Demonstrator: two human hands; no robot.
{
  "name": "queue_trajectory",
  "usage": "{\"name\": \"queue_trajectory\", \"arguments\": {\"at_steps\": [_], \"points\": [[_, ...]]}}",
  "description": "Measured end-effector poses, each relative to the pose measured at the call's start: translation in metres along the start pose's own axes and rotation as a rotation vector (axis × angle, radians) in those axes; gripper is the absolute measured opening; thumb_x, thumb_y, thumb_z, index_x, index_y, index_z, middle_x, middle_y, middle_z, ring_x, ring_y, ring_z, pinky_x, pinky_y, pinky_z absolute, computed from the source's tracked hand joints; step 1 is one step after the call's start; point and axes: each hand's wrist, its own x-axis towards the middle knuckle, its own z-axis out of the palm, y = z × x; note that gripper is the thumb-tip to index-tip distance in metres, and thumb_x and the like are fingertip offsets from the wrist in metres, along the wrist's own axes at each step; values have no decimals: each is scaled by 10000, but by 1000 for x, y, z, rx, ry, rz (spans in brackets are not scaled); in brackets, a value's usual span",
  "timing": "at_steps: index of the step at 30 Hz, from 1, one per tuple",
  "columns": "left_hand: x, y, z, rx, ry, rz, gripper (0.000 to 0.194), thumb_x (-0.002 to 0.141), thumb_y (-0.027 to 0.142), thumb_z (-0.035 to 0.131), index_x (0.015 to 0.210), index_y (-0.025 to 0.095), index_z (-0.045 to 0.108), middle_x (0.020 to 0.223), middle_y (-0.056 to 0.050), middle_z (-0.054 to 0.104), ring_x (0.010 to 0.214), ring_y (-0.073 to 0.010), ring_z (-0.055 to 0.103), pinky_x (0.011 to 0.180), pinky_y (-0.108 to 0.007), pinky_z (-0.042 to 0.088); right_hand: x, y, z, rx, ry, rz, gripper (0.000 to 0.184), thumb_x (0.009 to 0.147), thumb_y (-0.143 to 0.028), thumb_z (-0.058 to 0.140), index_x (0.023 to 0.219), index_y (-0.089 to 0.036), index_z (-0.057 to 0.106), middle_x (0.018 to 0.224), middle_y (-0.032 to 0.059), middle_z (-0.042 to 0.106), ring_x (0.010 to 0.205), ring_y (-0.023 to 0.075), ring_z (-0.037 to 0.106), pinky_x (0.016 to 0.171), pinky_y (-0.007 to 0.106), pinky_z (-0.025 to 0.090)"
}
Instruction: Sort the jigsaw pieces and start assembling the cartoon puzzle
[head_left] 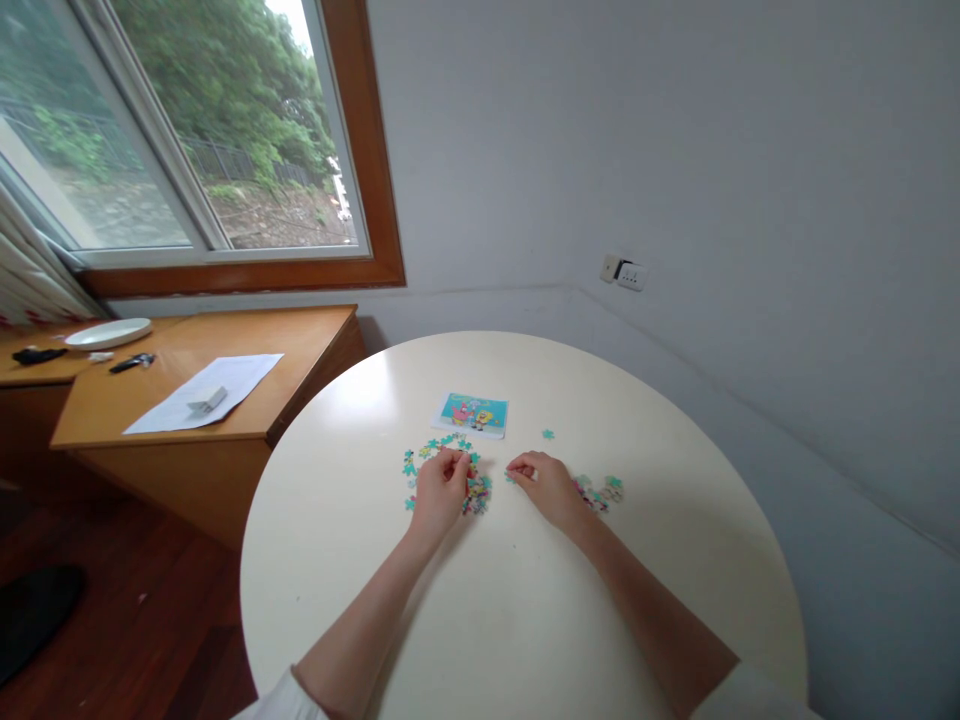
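Note:
My left hand (pixel 444 487) hovers at a loose pile of small jigsaw puzzle pieces (pixel 478 493), its fingers curled together; whatever they hold is hidden. My right hand (pixel 541 480) pinches a small teal puzzle piece (pixel 510 477) just above the table, right of that pile. A second group of pieces (pixel 600 493) lies beside my right wrist, partly covered by it. One teal piece (pixel 548 434) rests alone beyond my right hand. Behind the pile is a picture card (pixel 474 414) with a pink and a yellow cartoon figure on blue.
Everything lies on a round white table (pixel 480 620). To the left stands a wooden desk (pixel 225 330) bearing a paper sheet (pixel 247 375), a small white block (pixel 207 400) and a white dish (pixel 109 333). A wall with a socket (pixel 631 276) rises behind.

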Motion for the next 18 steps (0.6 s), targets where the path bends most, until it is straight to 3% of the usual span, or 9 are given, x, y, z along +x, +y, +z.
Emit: {"name": "queue_trajectory", "arguments": {"at_steps": [8,14,18], "points": [[-1,-1,3,-15,-12,-33,314,699,428,546,533,164,500,431,31,471,386,-86,410,413,-206,307,0,1,-3,-296,58,-37,51,761,-204,604,727,-200,643,808,32,636,814,184,560,759,325,359],[-3,-2,6,-40,-126,-79,335,709,447,520,531,165,496,405,42,432,365,-81,385,408,-209,298,-7,-19,-4,-97,79,-161,185,850,-237,486,751,-196,638,765,39,636,747,170,559,725,305,380],[-5,-2,8,-7,-186,-65,339,733,419,480,511,164,500,394,39,421,371,-80,376,425,-211,293,-8,-31,-5,38,70,-202,202,837,-274,496,713,-195,634,722,40,632,709,175,558,692,301,402]]}}
